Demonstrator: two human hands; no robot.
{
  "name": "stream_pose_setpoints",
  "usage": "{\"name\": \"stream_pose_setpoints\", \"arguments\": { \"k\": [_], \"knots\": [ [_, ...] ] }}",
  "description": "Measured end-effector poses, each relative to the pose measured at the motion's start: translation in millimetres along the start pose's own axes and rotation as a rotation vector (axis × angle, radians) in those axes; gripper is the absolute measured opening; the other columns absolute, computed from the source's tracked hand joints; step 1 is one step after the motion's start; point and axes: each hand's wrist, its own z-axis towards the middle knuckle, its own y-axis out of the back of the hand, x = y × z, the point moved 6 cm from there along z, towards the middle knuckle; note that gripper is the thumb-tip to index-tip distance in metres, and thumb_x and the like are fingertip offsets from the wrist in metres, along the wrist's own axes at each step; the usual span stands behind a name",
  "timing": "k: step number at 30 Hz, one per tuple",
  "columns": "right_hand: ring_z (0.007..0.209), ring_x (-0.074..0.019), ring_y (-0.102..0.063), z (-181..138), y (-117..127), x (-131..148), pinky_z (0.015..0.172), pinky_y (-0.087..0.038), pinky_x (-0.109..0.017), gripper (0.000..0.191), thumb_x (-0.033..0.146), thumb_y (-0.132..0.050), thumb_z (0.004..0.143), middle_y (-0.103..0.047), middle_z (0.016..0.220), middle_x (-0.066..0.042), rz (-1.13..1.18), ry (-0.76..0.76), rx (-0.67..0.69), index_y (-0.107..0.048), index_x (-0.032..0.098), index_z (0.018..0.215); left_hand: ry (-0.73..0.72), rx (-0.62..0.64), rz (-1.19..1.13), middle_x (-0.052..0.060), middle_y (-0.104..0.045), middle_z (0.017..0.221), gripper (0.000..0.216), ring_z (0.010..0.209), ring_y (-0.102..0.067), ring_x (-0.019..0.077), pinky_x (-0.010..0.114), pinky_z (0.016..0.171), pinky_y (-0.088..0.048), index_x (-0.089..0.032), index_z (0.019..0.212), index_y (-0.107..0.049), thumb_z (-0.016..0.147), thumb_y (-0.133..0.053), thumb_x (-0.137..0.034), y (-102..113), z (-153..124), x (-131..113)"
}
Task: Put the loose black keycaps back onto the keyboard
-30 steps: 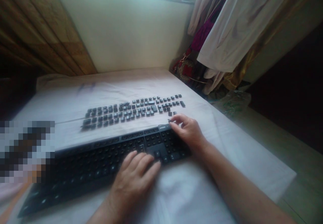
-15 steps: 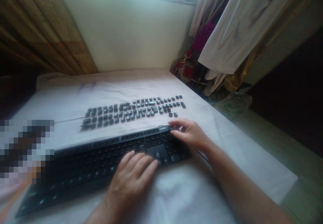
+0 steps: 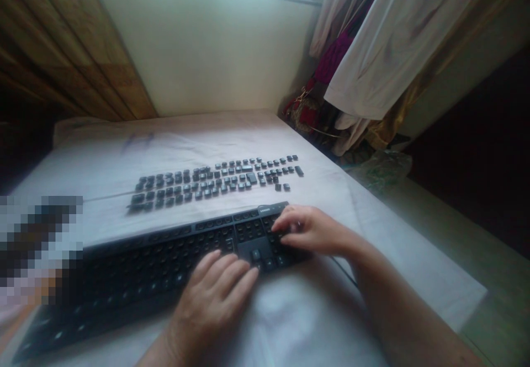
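A black keyboard (image 3: pixel 165 270) lies slantwise across the white cloth, many of its key positions bare of caps. My left hand (image 3: pixel 217 287) rests flat on its front edge, fingers extended and holding nothing. Over the number pad at the right end, my right hand (image 3: pixel 317 229) reaches in with bent fingers. Its thumb and index fingertip are apart, close to the pad; nothing can be made out between them. Behind the keyboard, loose black keycaps (image 3: pixel 211 186) lie in several rows.
The white cloth (image 3: pixel 397 245) covers the work surface, whose right edge drops to the floor (image 3: pixel 492 262). A cable (image 3: pixel 345 270) runs beside my right wrist. Clothes (image 3: pixel 372 52) hang at the back right, and a brown curtain (image 3: pixel 83 52) at the left. A patch at far left is pixelated.
My right hand has moved from the keyboard's top right corner down towards me, onto the number pad. My left hand stays in place. The view has shifted slightly.
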Motion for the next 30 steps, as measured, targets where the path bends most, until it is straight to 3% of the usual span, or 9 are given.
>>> {"name": "stream_pose_setpoints", "arguments": {
  "k": [6, 17, 24, 30],
  "knots": [
    [0.075, -0.0157, -0.066, -2.1, -15.2, 12.4, 0.071, -0.05, -0.024, 0.03, 0.008, -0.063, 0.07, -0.074, 0.084, -0.001, -0.142, -0.029, 0.139, -0.079, 0.022, 0.092, -0.024, 0.009, 0.0, 0.001, -0.073, 0.108, 0.029, 0.108, -0.061, 0.0164, 0.035, 0.116, -0.026, -0.023, 0.113, -0.071, 0.104, -0.044, -0.023, -2.4, 1.6, -1.3],
    [0.073, -0.0153, -0.067, -3.3, -15.5, 21.7, 0.068, -0.044, -0.022, 0.022, 0.01, -0.063, 0.072, -0.077, 0.085, -0.003, -0.293, -0.013, 0.17, -0.078, 0.02, 0.084, -0.034, 0.067, 0.051, 0.002, -0.072, 0.11, 0.032, 0.11, -0.06, 0.0171, 0.037, 0.115, -0.029, -0.023, 0.119, -0.069, 0.104, -0.041, -0.023, -8.4, 15.5, -11.6],
    [0.074, -0.0155, -0.066, -2.9, -15.5, 19.2, 0.067, -0.043, -0.021, 0.018, 0.012, -0.064, 0.075, -0.076, 0.083, -0.004, -0.325, -0.011, 0.162, -0.078, 0.02, 0.084, 0.021, 0.087, 0.042, 0.004, -0.069, 0.115, 0.033, 0.111, -0.059, 0.02, 0.039, 0.115, -0.028, -0.022, 0.123, -0.067, 0.101, -0.046, -0.035, -23.5, 25.9, -15.6],
    [0.079, -0.0178, -0.068, -3.8, -17.1, 20.2, 0.071, -0.046, -0.022, 0.018, 0.013, -0.065, 0.076, -0.076, 0.086, -0.007, -0.373, -0.03, 0.176, -0.079, 0.017, 0.088, 0.023, 0.104, 0.048, 0.004, -0.068, 0.117, 0.033, 0.113, -0.057, 0.0204, 0.04, 0.115, -0.028, -0.022, 0.125, -0.065, 0.099, -0.049, -0.036, -26.9, 23.4, -14.1]
  ]
}}
